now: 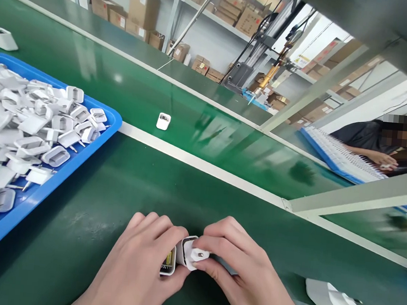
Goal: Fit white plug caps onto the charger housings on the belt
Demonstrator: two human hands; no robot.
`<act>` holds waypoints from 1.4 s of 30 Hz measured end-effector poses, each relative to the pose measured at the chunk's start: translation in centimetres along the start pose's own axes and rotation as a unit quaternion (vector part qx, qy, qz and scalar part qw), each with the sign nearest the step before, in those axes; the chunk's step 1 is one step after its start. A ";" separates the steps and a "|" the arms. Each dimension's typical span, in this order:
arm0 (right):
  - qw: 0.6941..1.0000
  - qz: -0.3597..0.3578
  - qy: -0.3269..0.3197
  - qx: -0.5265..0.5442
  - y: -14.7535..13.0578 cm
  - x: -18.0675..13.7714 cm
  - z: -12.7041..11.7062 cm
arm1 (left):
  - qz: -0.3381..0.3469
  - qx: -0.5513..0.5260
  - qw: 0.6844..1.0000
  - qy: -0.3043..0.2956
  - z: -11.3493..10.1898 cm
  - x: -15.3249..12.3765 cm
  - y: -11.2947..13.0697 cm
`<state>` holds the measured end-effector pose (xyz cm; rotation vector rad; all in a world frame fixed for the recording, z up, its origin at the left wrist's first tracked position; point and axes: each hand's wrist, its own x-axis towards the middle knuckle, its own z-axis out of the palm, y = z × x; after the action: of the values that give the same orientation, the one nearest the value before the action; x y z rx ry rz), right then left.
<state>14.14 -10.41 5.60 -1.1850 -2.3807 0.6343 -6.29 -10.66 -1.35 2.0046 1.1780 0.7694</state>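
Observation:
In the lower middle, my left hand (pixel 144 261) is closed around a white charger housing (pixel 172 269), its open end showing yellow and dark parts inside. Right beside it, between both hands, is a white charger plug (pixel 187 260) with a round pin end. My right hand (pixel 243 265) pinches this plug with thumb and fingers. The left thumb and forefinger lie close against it, and whether they also grip it I cannot tell. Off to the right, another white charger plug (pixel 329 296) with two pins lies on the green work surface (pixel 122 183).
A blue tray (pixel 93 150) heaped with white plug housings stands at left. One small white housing (pixel 163 121) sits on the green belt (pixel 208 138), another white housing (pixel 2 38) at far left. Metal frame bars (pixel 359 199) cross the right side; a person (pixel 365 138) sits beyond.

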 end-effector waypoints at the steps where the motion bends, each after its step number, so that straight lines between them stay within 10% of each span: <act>1: 1.000 -0.002 0.001 0.006 0.1 0.0 0.1 | 0.002 0.001 1.000 0.002 0.0 0.0 0.0; 23: 0.997 -0.037 0.055 -0.028 0.2 -0.3 2.1 | -0.018 0.040 0.998 -0.048 -0.7 0.1 0.8; 35: 0.954 0.249 0.053 -0.158 3.8 -8.4 -7.4 | -0.038 0.078 0.994 -0.060 -0.8 -0.7 0.9; 42: 0.958 0.253 0.088 -0.100 0.4 -7.2 -3.0 | -0.033 0.039 0.995 -0.084 -1.0 -0.9 1.1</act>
<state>20.04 -15.47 6.78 -1.8831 -2.0329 0.4160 -6.87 -11.58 -0.01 2.0398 1.1850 0.5192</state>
